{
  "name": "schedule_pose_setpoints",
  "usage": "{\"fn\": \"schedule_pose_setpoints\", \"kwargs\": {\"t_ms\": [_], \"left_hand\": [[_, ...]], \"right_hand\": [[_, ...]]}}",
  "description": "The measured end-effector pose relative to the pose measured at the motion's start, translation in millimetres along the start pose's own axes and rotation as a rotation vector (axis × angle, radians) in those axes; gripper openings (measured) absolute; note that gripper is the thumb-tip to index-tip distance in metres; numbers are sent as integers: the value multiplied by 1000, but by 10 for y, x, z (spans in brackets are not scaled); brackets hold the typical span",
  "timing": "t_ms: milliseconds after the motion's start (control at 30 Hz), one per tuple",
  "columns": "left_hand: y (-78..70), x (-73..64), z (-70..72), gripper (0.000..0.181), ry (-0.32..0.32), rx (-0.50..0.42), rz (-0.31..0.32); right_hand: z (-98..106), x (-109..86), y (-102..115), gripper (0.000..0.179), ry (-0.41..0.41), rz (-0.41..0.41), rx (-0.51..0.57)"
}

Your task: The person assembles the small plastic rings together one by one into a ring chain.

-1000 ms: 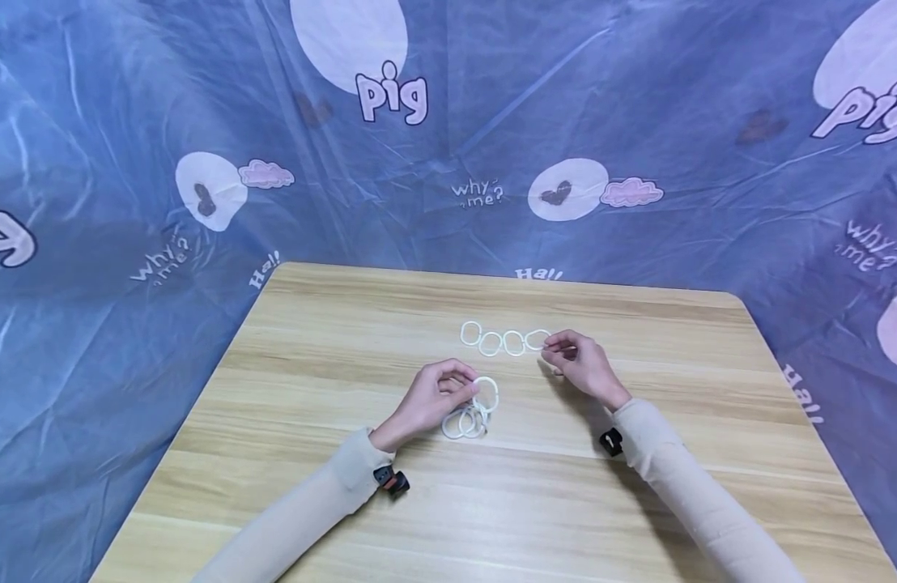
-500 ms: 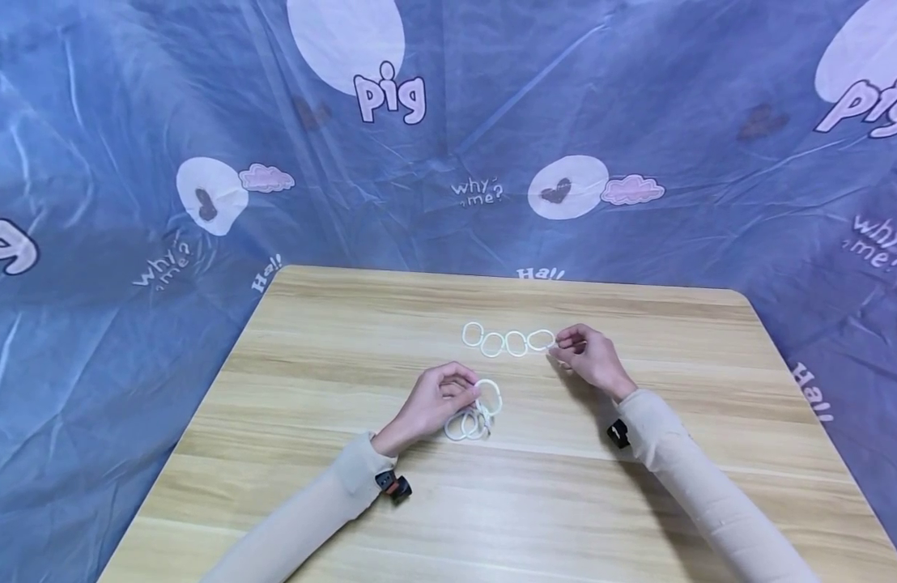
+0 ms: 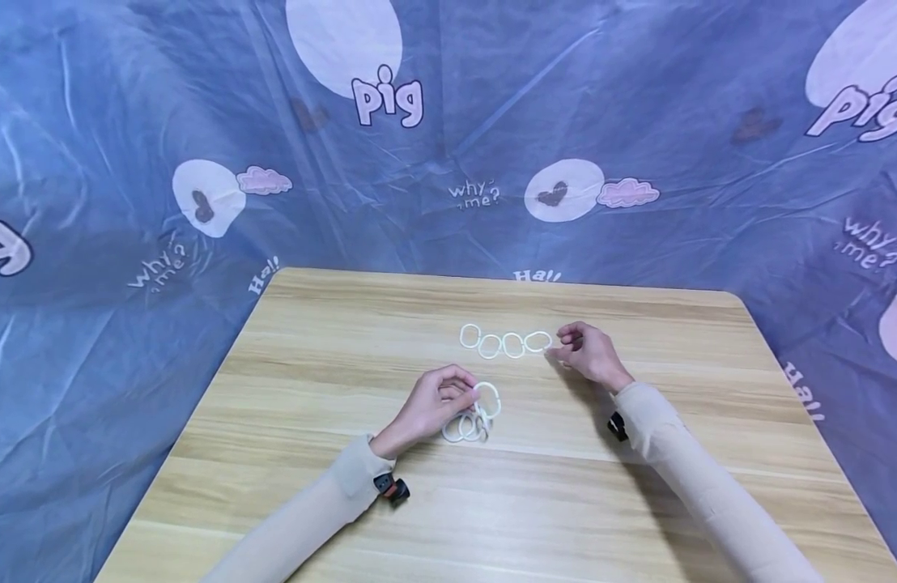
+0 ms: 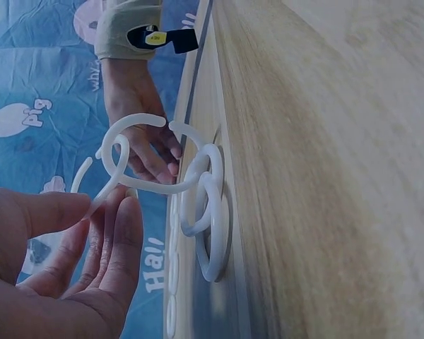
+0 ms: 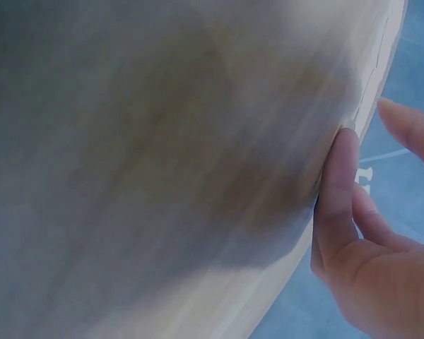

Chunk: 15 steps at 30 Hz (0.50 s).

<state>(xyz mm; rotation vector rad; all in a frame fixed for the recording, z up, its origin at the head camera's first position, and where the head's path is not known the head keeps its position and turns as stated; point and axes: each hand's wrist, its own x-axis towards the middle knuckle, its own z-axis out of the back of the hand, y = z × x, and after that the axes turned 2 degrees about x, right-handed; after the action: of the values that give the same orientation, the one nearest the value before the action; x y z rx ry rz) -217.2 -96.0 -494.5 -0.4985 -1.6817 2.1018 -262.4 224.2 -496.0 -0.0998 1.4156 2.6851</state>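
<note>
In the head view my left hand (image 3: 428, 406) is left of centre, pinching a white open plastic link ring (image 4: 122, 157) between thumb and fingers. More white link rings (image 4: 210, 233) hang linked from it, the lowest at the table in the left wrist view. Farther back lies a row of several white link rings (image 3: 503, 346) on the wood. At the row's right end is my right hand (image 3: 593, 356), thumb and forefinger apart with nothing between them. Whether its fingertips touch the end ring cannot be made out.
The wooden table (image 3: 332, 348) has rounded far corners. A blue printed cloth (image 3: 419, 219) hangs behind it and at both sides. Each sleeve cuff carries a small black device, such as the left wrist device (image 3: 392, 488).
My right hand has shifted a little to the right off the end ring, and its fingers have parted, leaving that ring in the row. My left hand keeps its pinch, nearly still.
</note>
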Motion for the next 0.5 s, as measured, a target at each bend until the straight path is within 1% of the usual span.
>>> {"fn": "schedule_pose_setpoints", "kwargs": {"t_ms": [167, 367, 500], "left_hand": [[24, -3, 0, 24, -1, 3, 4], [14, 8, -2, 23, -12, 8, -3], [-15, 13, 4, 21, -17, 22, -17]], "right_hand": [[-35, 39, 3, 49, 9, 10, -97], [-80, 87, 54, 44, -9, 95, -216], [-130, 112, 126, 42, -15, 128, -267]]}}
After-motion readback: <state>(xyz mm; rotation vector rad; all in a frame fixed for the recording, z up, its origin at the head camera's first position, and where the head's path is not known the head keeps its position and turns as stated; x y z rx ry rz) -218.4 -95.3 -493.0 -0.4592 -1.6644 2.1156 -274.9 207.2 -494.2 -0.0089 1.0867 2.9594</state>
